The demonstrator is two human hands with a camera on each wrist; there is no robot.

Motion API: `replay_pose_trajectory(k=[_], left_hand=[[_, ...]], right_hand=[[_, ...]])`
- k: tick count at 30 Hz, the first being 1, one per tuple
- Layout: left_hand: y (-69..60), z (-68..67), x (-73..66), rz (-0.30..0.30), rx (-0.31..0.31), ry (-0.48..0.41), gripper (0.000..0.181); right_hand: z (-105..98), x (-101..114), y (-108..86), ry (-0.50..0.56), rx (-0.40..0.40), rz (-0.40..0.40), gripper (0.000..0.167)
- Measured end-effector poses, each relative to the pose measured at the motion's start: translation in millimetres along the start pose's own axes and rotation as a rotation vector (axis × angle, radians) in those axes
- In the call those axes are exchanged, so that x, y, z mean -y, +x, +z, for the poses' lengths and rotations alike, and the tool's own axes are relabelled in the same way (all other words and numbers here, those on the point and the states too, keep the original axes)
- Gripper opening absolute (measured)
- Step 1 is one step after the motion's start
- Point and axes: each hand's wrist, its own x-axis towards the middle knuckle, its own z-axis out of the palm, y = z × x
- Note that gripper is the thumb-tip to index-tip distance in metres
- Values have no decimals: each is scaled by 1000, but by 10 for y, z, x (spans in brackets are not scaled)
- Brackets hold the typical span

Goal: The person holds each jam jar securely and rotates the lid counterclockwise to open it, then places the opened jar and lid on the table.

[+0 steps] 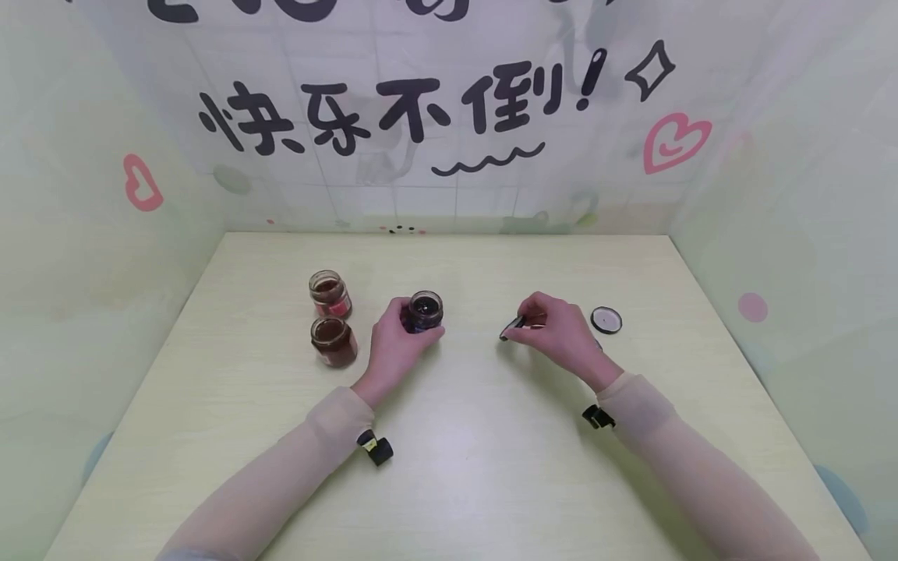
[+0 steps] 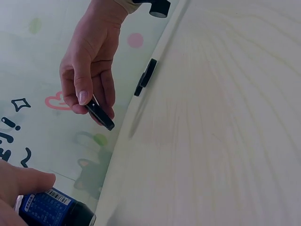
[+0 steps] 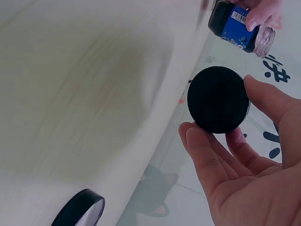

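My left hand [image 1: 400,339] grips an open glass jar [image 1: 425,312] with dark contents, its thumb along the near side. A blue label with a barcode shows on this jar [image 2: 49,207] in the left wrist view. To the right, my right hand [image 1: 557,331] pinches a round black lid [image 3: 218,100] by its rim, between thumb and fingers. The lid is held apart from the jar. Left of my left hand stand two more uncapped jars, a red-labelled jar [image 1: 330,294] at the back and a brown-filled jar [image 1: 334,343] nearer me.
An upturned lid [image 1: 606,320] with a pale inside lies on the table [image 1: 449,483], right of my right hand. Another lid edge [image 1: 598,344] peeks out beside the right wrist, mostly hidden. Printed wall sheets [image 1: 449,199] border the table at the back and sides.
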Motion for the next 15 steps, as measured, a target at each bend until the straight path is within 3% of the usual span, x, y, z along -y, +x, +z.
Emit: replay_pose_trajectory(k=[15], left_hand=[[67, 1, 30, -59, -71, -38, 64]], right_hand=[[-42, -202, 35, -58, -10, -12, 37]])
